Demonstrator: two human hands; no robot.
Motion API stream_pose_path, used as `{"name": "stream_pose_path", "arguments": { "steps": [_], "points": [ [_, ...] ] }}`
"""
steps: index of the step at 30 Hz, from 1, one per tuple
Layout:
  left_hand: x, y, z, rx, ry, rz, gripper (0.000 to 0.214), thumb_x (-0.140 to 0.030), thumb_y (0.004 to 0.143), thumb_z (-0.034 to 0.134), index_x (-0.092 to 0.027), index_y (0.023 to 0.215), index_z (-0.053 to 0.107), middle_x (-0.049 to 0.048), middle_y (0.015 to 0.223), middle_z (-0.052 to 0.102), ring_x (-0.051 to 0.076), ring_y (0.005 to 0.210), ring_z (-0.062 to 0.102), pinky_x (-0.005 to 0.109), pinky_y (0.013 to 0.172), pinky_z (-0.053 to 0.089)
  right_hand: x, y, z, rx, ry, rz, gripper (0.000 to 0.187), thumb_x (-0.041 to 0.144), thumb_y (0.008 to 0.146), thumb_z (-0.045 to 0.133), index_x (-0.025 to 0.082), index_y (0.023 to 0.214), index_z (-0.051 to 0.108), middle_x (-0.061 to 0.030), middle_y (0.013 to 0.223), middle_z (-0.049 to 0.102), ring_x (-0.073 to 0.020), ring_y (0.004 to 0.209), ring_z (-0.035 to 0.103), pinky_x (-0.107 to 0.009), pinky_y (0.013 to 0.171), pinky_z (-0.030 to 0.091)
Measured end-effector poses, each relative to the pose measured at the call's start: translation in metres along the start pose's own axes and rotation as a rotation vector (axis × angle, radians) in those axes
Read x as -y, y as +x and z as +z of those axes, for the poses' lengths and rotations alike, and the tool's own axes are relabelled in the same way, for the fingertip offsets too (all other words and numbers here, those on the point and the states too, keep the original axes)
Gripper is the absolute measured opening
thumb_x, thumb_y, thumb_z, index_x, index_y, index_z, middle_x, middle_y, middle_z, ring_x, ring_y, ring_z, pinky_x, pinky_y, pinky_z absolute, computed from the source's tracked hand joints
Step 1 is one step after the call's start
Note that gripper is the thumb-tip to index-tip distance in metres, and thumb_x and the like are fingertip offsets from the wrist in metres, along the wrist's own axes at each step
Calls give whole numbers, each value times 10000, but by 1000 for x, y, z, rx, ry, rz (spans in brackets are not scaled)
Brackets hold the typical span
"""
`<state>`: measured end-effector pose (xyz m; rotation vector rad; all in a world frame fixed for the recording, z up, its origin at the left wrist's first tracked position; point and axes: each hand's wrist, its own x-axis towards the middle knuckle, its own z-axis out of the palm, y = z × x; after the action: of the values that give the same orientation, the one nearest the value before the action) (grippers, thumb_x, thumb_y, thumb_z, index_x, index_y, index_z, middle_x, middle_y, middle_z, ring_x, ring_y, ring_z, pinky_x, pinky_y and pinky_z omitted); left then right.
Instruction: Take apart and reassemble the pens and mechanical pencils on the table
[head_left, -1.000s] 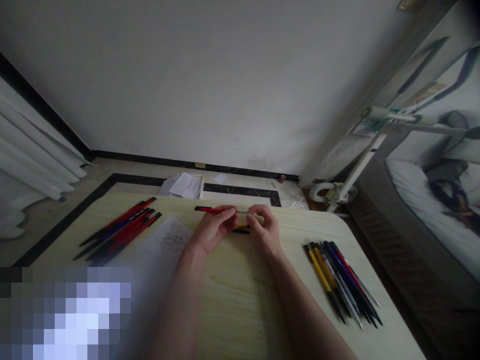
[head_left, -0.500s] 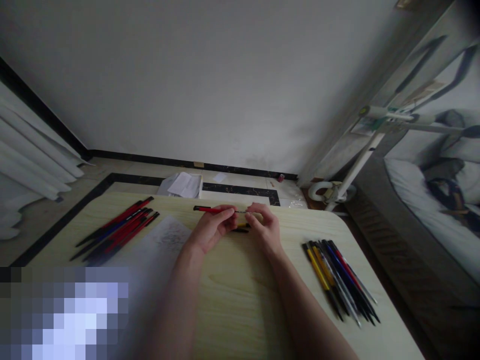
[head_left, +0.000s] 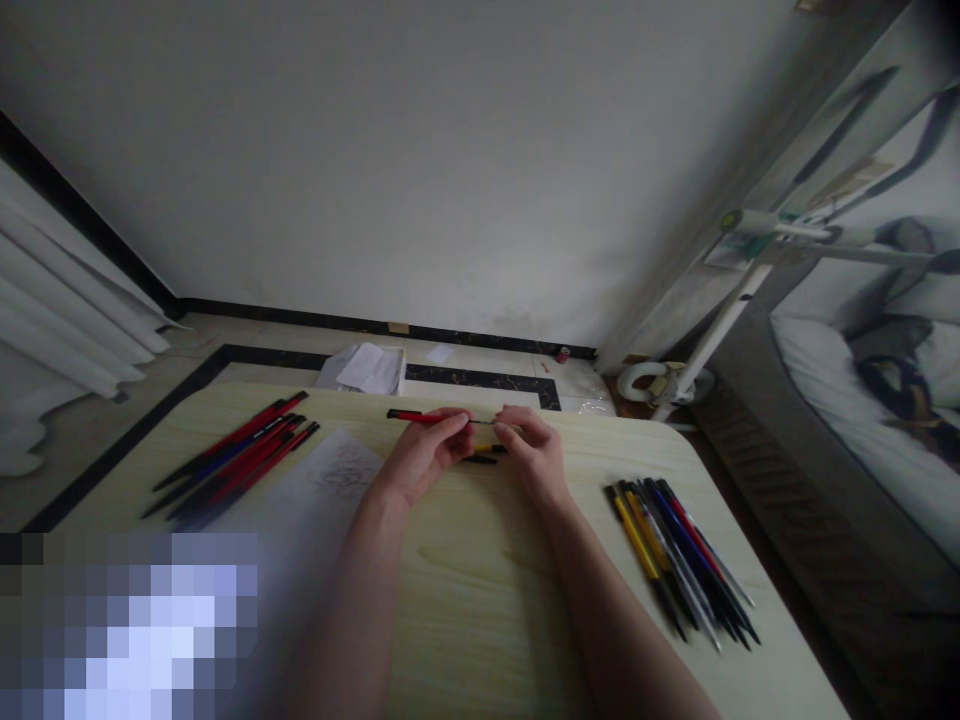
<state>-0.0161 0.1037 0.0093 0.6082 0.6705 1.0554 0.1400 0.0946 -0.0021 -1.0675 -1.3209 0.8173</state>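
My left hand (head_left: 421, 457) pinches a red pen (head_left: 420, 417) with a black end, held level above the pale wooden table (head_left: 480, 590). My right hand (head_left: 534, 455) is closed at the pen's other end, fingers pinched on a thin metal part there. A short black and yellow piece (head_left: 484, 455) lies on the table between the two hands. Both hands sit near the table's far edge.
A bundle of red, blue and black pens (head_left: 236, 455) lies at the left. Another row of several yellow, blue, red and grey pens (head_left: 679, 555) lies at the right. A sheet of paper (head_left: 322, 490) with a sketch lies left of my arm. A bed (head_left: 862, 400) stands to the right.
My hands and the red pen have stayed almost in place. My right fingers have closed in slightly on the pen's end.
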Motion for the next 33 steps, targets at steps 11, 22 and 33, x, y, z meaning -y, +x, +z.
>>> {"name": "stream_pose_path", "arguments": {
  "steps": [11,22,33],
  "points": [
    [0,0,-1,-2,3,9,133,-193,676,636,-120,786,619,28,688,615,95,591,556,227,565,437,-13,7,-10,-316,499,144,205,276,700,449,194,629,623,-10,708,614,-170,822,569,-340,811,401],
    [0,0,-1,-1,-17,20,127,-185,685,628,-118,792,613,27,694,609,93,609,557,223,576,442,-4,-1,-7,-125,-18,98,148,297,729,530,176,743,614,-10,694,592,-148,672,523,-268,617,395],
    [-2,-1,0,-7,-38,0,130,-180,677,633,-124,793,616,24,693,613,93,623,566,219,597,460,9,-10,6,-62,-231,-54,147,310,753,536,194,812,605,-22,774,599,-163,747,523,-308,716,402]
  ]
}}
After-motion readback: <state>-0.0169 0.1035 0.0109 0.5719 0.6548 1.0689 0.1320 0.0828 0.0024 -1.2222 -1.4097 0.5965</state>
